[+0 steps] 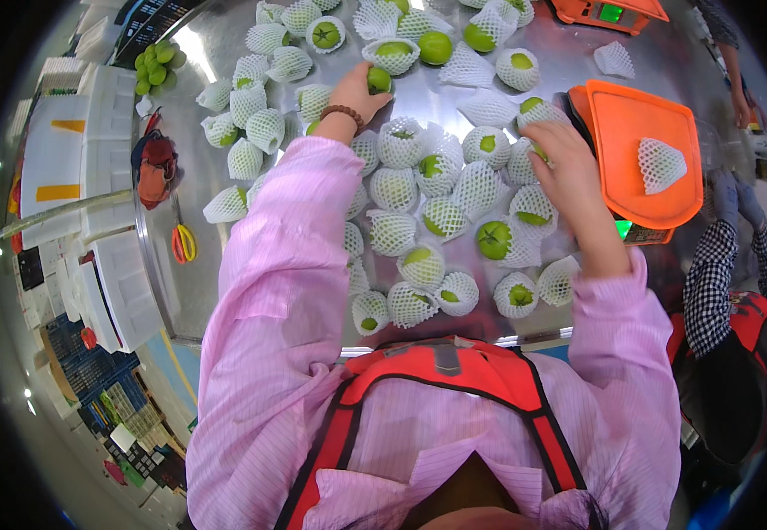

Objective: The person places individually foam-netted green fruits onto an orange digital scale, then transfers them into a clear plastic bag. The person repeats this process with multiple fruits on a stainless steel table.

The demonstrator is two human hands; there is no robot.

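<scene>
Many round green fruits in white foam net sleeves lie across a metal table (191,291). My left hand (359,93), with a beaded bracelet at the wrist, has its fingers on a green fruit (379,80) without a visible sleeve. Just above it sits a sleeved fruit (391,55), beside a bare green fruit (435,48). My right hand (561,159) is over sleeved fruits at the right of the group, close to one with its green top showing (533,106); whether it grips anything is partly hidden by the hand. An uncovered green fruit (493,240) lies lower down, against a foam sleeve.
An orange weighing scale (655,126) with a foam sleeve (661,165) on its tray stands right of my right hand; another scale (612,13) is beyond. Scissors (184,244), a pouch (156,169) and green fruits (155,66) lie left. A co-worker's gloved hands (735,197) are at right.
</scene>
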